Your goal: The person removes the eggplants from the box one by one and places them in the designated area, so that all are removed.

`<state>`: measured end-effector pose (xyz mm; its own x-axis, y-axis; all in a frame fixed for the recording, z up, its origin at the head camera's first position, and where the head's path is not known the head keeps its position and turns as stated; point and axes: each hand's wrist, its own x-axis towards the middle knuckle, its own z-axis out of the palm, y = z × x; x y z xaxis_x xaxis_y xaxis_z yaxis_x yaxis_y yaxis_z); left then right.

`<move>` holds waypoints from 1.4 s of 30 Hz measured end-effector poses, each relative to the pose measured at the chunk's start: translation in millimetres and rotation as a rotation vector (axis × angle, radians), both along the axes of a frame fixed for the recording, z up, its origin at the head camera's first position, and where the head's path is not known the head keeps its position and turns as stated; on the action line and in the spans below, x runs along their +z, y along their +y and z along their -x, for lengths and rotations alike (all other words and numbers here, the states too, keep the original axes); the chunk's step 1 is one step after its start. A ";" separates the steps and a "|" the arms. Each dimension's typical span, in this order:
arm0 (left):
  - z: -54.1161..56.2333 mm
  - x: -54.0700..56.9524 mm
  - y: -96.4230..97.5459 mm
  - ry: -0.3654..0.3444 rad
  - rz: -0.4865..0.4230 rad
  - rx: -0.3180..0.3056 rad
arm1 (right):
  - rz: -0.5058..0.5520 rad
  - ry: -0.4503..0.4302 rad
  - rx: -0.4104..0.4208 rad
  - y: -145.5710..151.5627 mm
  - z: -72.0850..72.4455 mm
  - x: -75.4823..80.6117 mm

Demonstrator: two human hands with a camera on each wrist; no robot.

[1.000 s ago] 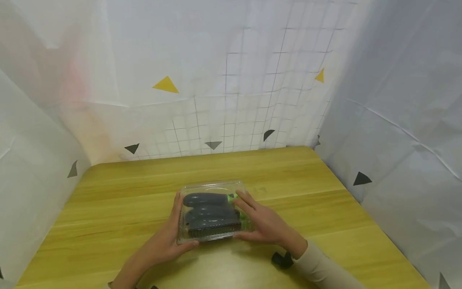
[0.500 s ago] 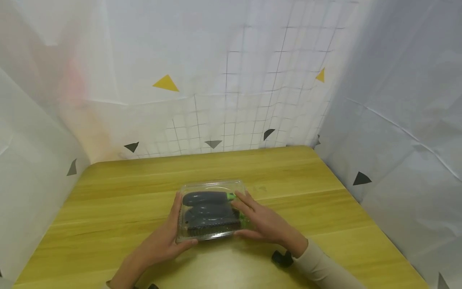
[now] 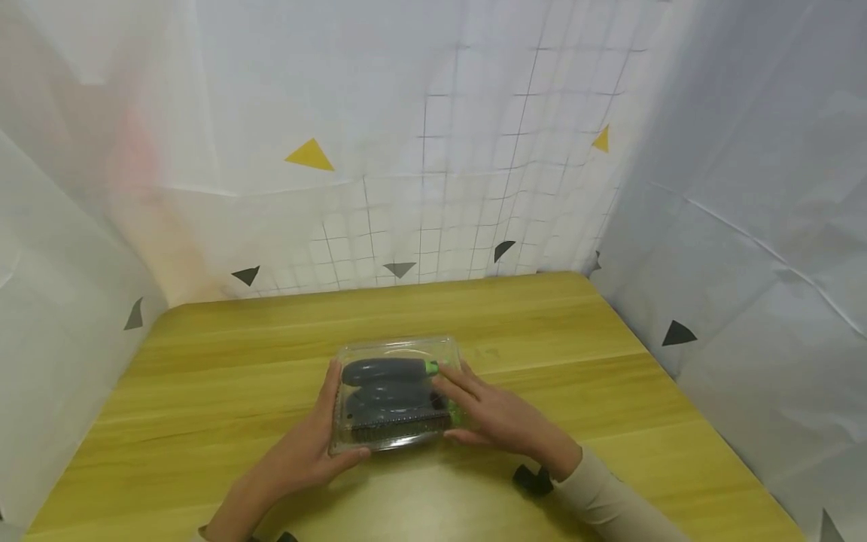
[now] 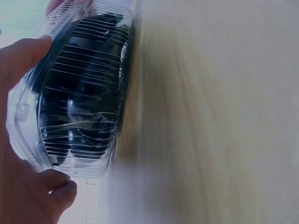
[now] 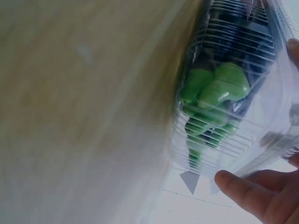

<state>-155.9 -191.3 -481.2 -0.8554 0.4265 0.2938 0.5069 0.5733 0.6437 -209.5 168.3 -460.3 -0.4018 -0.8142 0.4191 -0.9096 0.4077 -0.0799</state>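
Note:
A clear plastic clamshell box [image 3: 396,348] with ribbed sides rests on the wooden table, its lid down. Inside lie several dark eggplants [image 3: 386,371], their green stem ends [image 5: 224,88] toward the right side. My left hand [image 3: 311,448] grips the box's left end, thumb along the front edge and fingers at the far left corner. At the right end, my right hand [image 3: 504,421] holds the box with its fingers over the lid's edge and its thumb near the front corner. The box hides part of the left fingers in the head view.
The wooden table [image 3: 576,339] reaches back to white sheeting [image 3: 379,98] with grid lines and yellow and dark triangle marks. White sheets also stand at both sides. A black wrist device [image 3: 533,480] sits under the right wrist.
The right hand's fingers and thumb have shifted slightly to the right on the box. The box and left hand have stayed nearly in place.

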 end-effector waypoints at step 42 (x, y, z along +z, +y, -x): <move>0.3 -2.4 -2.3 0.045 0.048 0.013 | 0.184 0.227 0.050 0.6 5.8 -2.0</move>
<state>-156.2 -193.6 -483.7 -0.8475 0.4301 0.3110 0.5268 0.6099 0.5920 -215.3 168.9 -462.3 -0.2422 -0.7324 0.6364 -0.9311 0.3598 0.0597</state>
